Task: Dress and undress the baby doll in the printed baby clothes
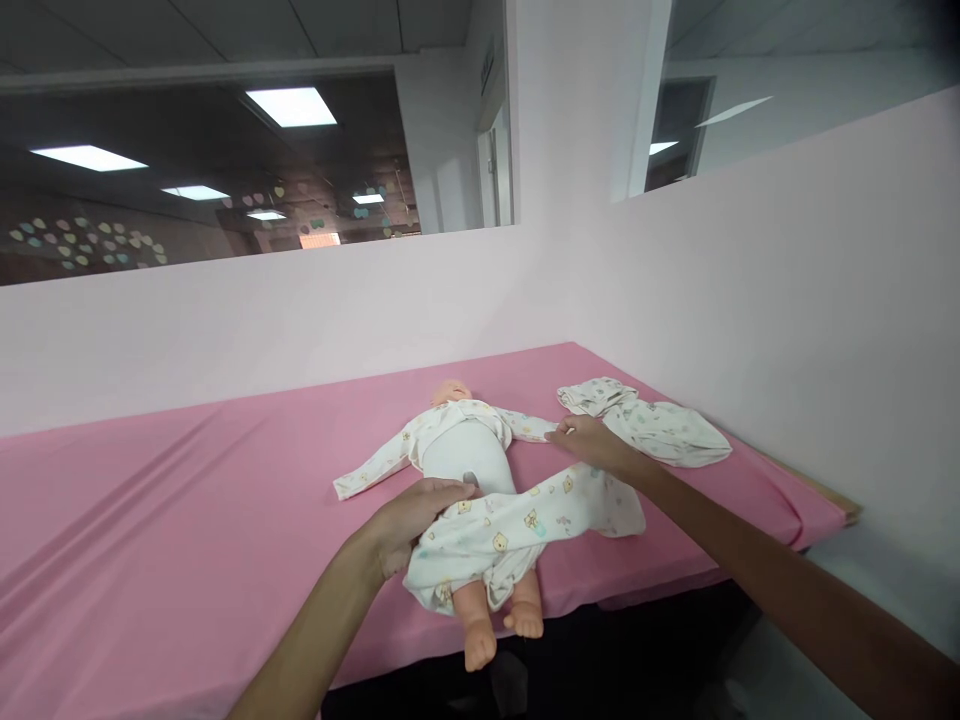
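Note:
A baby doll (469,455) lies on its back with its bare feet toward me. It wears a white long-sleeved baby top (375,470) with small printed figures, both sleeves spread wide. The front of the garment (517,525) is turned down over the legs and reaches out to the right, leaving the pale belly uncovered. My left hand (424,510) rests at the doll's waist on the folded cloth, fingers stretched out. At the cuff of the sleeve on the right, my right hand (581,438) pinches the fabric between thumb and fingers.
Another piece of white printed baby clothing (664,430) lies crumpled at the right, beside the wall (825,280). A pink sheet (187,520) covers the table, whose front edge runs just below the doll's feet. Windows (225,160) are set above the back wall.

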Motion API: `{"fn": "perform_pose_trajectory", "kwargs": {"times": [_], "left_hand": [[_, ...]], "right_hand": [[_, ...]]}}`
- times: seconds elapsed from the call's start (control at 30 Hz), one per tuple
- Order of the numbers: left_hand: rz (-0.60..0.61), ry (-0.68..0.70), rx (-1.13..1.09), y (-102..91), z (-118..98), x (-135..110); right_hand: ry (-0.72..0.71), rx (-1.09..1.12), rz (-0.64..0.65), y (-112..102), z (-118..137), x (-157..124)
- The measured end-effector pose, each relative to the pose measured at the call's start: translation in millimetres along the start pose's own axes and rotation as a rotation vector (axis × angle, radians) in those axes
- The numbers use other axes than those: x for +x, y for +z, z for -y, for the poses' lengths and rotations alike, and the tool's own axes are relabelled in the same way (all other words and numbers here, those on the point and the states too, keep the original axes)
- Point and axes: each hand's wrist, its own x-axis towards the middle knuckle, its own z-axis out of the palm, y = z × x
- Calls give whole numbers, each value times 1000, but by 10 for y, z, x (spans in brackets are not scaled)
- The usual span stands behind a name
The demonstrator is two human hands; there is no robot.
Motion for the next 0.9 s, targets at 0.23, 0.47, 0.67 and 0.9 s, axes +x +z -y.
{"fn": "perform_pose_trajectory", "kwargs": {"times": [0.23,0.47,0.67,0.9], "left_hand": [[-147,34,-93,86,39,45],[-175,91,-212,175,61,130],[-237,154,103,192,-51,4],[-207,229,337,183,-181,-53]], "right_hand": [[-36,-68,-99,-6,61,-78],[-277,208,411,177,444,-436],[-240,438,716,380,738,-414],[-147,598,874,431,760,-341]]}}
